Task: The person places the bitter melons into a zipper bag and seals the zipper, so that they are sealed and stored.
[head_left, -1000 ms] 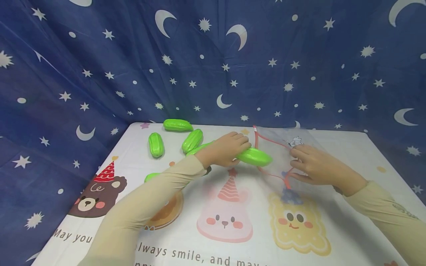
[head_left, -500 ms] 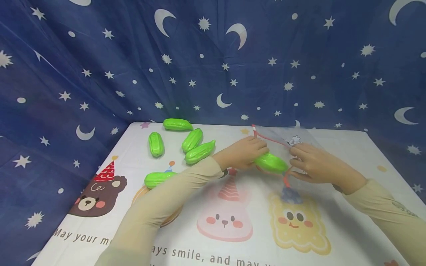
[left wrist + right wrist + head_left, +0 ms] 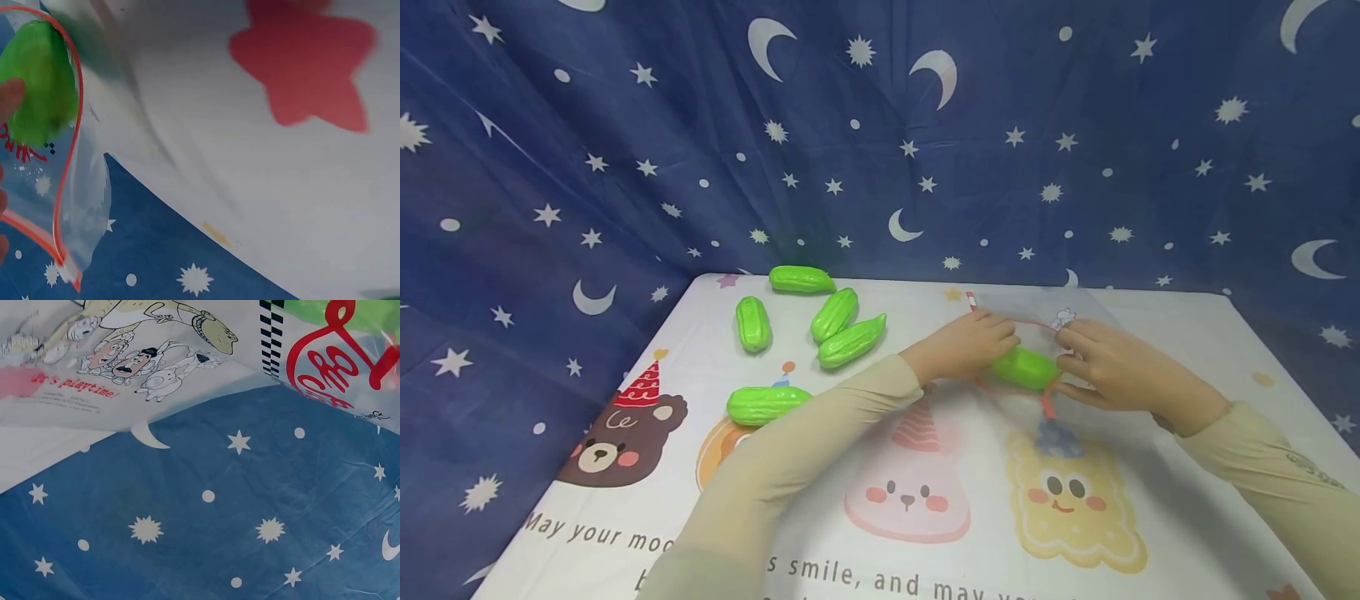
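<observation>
My left hand (image 3: 966, 346) grips the near end of a bright green toy cucumber (image 3: 1024, 369) at the mouth of a clear zip bag (image 3: 1026, 307). In the left wrist view the cucumber (image 3: 44, 87) lies inside the loop of the bag's red-orange zip edge (image 3: 80, 94), with some fingertips at the left border. Over on the right, my right hand (image 3: 1108, 367) pinches the bag's rim and keeps the mouth spread. Cartoon prints and red lettering cover the bag (image 3: 156, 362) in the right wrist view, where no fingers show.
Several more green cucumbers lie at the left: one at the back (image 3: 802, 280), one upright in view (image 3: 752, 324), two close together (image 3: 852, 342), and one (image 3: 767, 405) beside my left sleeve. A printed white cloth (image 3: 985, 467) covers the table; a blue starry curtain (image 3: 820, 100) stands behind.
My left hand has moved right with the cucumber, from left of the bag into its mouth. The right hand stays at the rim.
</observation>
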`<state>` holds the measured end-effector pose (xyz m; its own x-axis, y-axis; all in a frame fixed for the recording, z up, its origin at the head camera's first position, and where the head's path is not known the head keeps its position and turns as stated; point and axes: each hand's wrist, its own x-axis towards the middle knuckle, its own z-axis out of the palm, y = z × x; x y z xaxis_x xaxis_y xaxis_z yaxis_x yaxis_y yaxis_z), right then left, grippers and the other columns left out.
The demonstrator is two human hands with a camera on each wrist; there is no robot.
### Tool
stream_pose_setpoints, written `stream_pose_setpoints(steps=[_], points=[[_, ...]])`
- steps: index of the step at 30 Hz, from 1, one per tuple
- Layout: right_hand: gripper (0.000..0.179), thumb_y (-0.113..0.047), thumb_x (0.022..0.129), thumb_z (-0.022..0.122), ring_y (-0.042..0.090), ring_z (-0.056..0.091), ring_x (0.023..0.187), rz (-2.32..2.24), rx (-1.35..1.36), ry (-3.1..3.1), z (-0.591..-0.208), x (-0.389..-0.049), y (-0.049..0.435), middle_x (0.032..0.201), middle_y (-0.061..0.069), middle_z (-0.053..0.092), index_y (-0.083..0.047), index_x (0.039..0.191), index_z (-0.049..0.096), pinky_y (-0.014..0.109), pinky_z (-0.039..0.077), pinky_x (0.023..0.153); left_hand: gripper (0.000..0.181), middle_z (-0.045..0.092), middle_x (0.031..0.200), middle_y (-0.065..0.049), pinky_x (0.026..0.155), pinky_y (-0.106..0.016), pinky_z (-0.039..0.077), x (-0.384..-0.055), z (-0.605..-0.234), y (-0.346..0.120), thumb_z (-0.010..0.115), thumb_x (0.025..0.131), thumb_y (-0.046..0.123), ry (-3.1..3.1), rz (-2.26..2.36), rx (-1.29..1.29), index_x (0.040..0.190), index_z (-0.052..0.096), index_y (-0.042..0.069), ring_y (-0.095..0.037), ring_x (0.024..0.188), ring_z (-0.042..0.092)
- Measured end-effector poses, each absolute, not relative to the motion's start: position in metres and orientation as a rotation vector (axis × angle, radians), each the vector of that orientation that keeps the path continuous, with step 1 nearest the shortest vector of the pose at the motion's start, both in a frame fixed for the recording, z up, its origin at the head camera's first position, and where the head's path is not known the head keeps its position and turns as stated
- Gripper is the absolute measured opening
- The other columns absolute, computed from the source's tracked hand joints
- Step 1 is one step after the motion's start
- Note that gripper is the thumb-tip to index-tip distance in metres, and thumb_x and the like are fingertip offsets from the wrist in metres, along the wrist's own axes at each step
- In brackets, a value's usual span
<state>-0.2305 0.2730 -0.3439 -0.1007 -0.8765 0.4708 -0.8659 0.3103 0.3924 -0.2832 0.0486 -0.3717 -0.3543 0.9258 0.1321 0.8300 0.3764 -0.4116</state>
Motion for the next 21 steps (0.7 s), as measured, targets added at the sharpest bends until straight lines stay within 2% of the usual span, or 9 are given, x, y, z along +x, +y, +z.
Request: stream_pose_setpoints(steps=[2,5,8,13,16,21], points=[[0.046,-0.039,0.098,0.037,0.022,0.045,0.068,-0.023,1.537,-1.961,-0.344,-0.231,0.274,0.080,0.008,0.050,-0.008,0.068,0.056,0.037,0.043,0.065,0.027,0.057,0.119,0.002,0.098,-0.030,0.041,-0.283,-0.371,0.045,0.047,0.091,0.011,-2.307,0.405,-1.534,0.116,0.055,0.016,-0.015,0.117,0.051],[0.046,-0.039,0.098,0.037,0.022,0.045,0.068,-0.019,1.532,-1.973,-0.344,-0.231,0.274,0.079,0.008,0.050,-0.008,0.068,0.055,0.037,0.043,0.066,0.029,0.057,0.121,0.001,0.101,-0.031,0.039,-0.281,-0.368,0.036,0.048,0.090,0.011,-2.336,0.396,-1.548,0.118,0.054,0.015,-0.016,0.120,0.050],[0.044,-0.038,0.097,0.039,0.022,0.044,0.067,-0.002,1.534,-1.954,-0.344,-0.232,0.273,0.077,0.007,0.048,-0.009,0.068,0.055,0.037,0.043,0.064,0.032,0.057,0.120,0.000,0.100,-0.031,0.040,-0.278,-0.364,0.025,0.055,0.087,0.015,-2.347,0.400,-1.554,0.119,0.054,0.014,-0.016,0.117,0.051],[0.044,-0.037,0.097,0.039,0.021,0.042,0.065,0.025,1.539,-1.913,-0.346,-0.233,0.271,0.075,0.006,0.047,-0.009,0.068,0.055,0.037,0.042,0.061,0.052,0.056,0.123,-0.001,0.097,-0.032,0.041,-0.273,-0.355,0.002,0.069,0.080,0.028,-2.363,0.461,-1.543,0.126,0.051,0.012,-0.018,0.115,0.051],[0.044,-0.038,0.097,0.039,0.021,0.043,0.066,0.014,1.535,-1.913,-0.348,-0.233,0.271,0.076,0.006,0.047,-0.009,0.068,0.056,0.037,0.042,0.061,0.062,0.055,0.124,-0.002,0.099,-0.032,0.040,-0.270,-0.348,-0.013,0.070,0.079,0.035,-2.392,0.495,-1.530,0.131,0.048,0.011,-0.019,0.114,0.051],[0.045,-0.038,0.097,0.039,0.021,0.043,0.066,0.017,1.535,-1.910,-0.349,-0.233,0.271,0.076,0.006,0.049,-0.008,0.068,0.056,0.037,0.042,0.060,0.065,0.054,0.124,-0.003,0.099,-0.034,0.041,-0.264,-0.335,-0.042,0.069,0.079,0.038,-2.426,0.515,-1.513,0.134,0.045,0.011,-0.020,0.113,0.051]])
